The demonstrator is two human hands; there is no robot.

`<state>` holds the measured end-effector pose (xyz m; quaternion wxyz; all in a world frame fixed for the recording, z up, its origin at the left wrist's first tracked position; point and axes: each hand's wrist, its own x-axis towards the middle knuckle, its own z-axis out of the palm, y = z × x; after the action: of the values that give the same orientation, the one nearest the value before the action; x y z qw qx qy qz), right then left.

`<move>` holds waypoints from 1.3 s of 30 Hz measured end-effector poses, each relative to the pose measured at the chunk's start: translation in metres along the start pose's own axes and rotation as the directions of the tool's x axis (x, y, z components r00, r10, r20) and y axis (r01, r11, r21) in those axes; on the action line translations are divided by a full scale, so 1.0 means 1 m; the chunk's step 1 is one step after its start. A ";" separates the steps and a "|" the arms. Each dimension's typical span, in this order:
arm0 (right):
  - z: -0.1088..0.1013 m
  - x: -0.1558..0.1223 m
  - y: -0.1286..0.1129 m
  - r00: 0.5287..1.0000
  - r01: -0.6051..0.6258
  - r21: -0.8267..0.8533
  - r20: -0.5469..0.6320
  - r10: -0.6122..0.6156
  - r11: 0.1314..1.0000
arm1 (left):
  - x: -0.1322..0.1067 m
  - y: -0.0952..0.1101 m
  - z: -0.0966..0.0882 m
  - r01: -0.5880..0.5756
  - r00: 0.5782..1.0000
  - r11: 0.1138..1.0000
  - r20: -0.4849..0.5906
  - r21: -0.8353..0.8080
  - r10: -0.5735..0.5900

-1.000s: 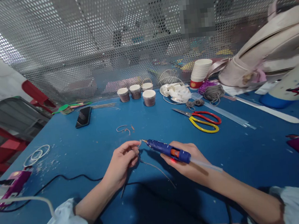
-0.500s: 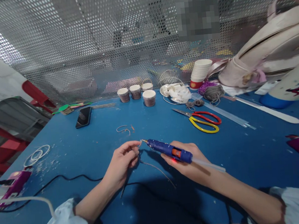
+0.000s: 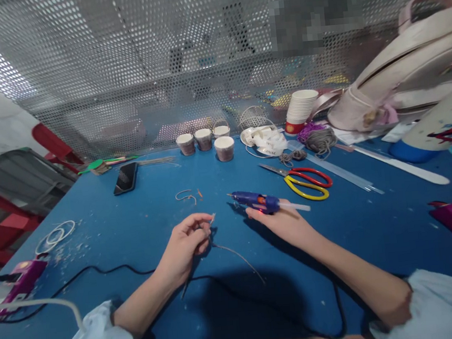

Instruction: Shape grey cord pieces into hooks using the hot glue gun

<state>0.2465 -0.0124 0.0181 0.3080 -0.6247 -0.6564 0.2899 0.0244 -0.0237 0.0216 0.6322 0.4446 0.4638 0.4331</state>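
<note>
My left hand (image 3: 188,241) is closed in a pinch on a thin greyish cord (image 3: 239,257), whose loose tail curves down to the right over the blue table. A small pale blob shows at the fingertips. In my right hand (image 3: 290,224) is a blue hot glue gun (image 3: 254,200), its tip pointing left and a clear glue stick (image 3: 296,206) poking out of its back. The gun is apart from the cord. Beyond my hands lie a short curled cord piece (image 3: 186,196) and a small orange scrap (image 3: 199,194). Scissors (image 3: 298,178) with red and yellow handles rest past the gun.
Several small wrapped cups (image 3: 225,149) stand at the back before a perforated metal screen (image 3: 125,104). Stacked paper cups (image 3: 302,111), grey yarn (image 3: 320,142) and a pale bag (image 3: 399,70) sit back right. A phone (image 3: 126,178) lies left. A black cable (image 3: 112,270) crosses the front.
The glue gun, in my right hand, has moved right and away from my left fingertips, toward the scissors. My left hand keeps its pinch on the cord, almost unmoved.
</note>
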 end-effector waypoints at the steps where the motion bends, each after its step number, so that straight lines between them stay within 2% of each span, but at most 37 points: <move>1: 0.002 0.005 0.006 1.000 -0.007 -0.063 -0.026 0.005 0.998 | 0.000 0.000 0.000 -0.001 1.000 1.000 0.008 0.000 0.001; 4: 0.008 0.014 0.020 0.998 0.014 -0.267 -0.059 -0.030 0.964 | 0.000 0.000 -0.001 -0.004 1.000 1.000 0.030 0.005 0.004; 8: 0.004 0.016 0.021 0.997 0.079 -0.371 0.033 -0.072 0.925 | 0.000 0.000 -0.002 -0.014 0.999 1.000 0.045 0.014 0.014; 12: -0.016 0.004 0.017 0.987 0.149 -0.455 0.123 -0.104 0.878 | -0.001 0.001 -0.003 -0.015 0.999 1.000 0.036 0.004 0.015; 16: -0.042 -0.021 0.009 0.995 0.087 -0.601 0.096 -0.037 0.794 | -0.001 0.002 -0.003 -0.013 0.999 1.000 0.034 0.000 0.013; 18: -0.048 -0.035 -0.003 0.995 0.091 -0.530 0.086 -0.053 0.843 | -0.002 0.002 -0.002 -0.017 0.999 1.000 0.039 0.010 0.016; 21: -0.042 -0.043 -0.028 0.975 0.204 -0.195 0.126 -0.182 0.959 | -0.004 0.002 0.000 -0.032 0.998 0.999 0.050 0.040 0.030; 23: -0.030 -0.037 -0.042 0.964 0.230 -0.022 0.139 -0.225 0.973 | -0.006 0.001 0.001 -0.047 0.997 0.997 0.061 0.067 0.043; 27: -0.008 -0.013 -0.052 0.960 0.161 0.180 0.199 -0.196 0.970 | -0.011 0.003 0.005 -0.090 0.994 0.988 0.080 0.128 0.080; 29: -0.002 -0.002 -0.051 0.944 0.115 0.253 0.273 -0.185 0.961 | -0.013 0.004 0.006 -0.099 0.993 0.983 0.085 0.154 0.086; 33: -0.001 0.007 -0.050 0.875 0.048 0.360 0.436 -0.213 0.932 | -0.014 0.007 0.006 -0.090 0.993 0.979 0.096 0.185 0.073; 35: -0.002 0.008 -0.050 0.860 0.025 0.389 0.462 -0.218 0.921 | -0.014 0.008 0.007 -0.087 0.992 0.978 0.103 0.192 0.068; 39: -0.004 0.008 -0.050 0.871 0.013 0.418 0.441 -0.216 0.908 | -0.013 0.008 0.007 -0.051 0.992 0.986 0.123 0.161 0.032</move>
<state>0.2173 -0.0072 0.0586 0.2751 -0.4158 -0.6745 0.5444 0.0277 -0.0360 0.0328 0.6109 0.5298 0.4498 0.3792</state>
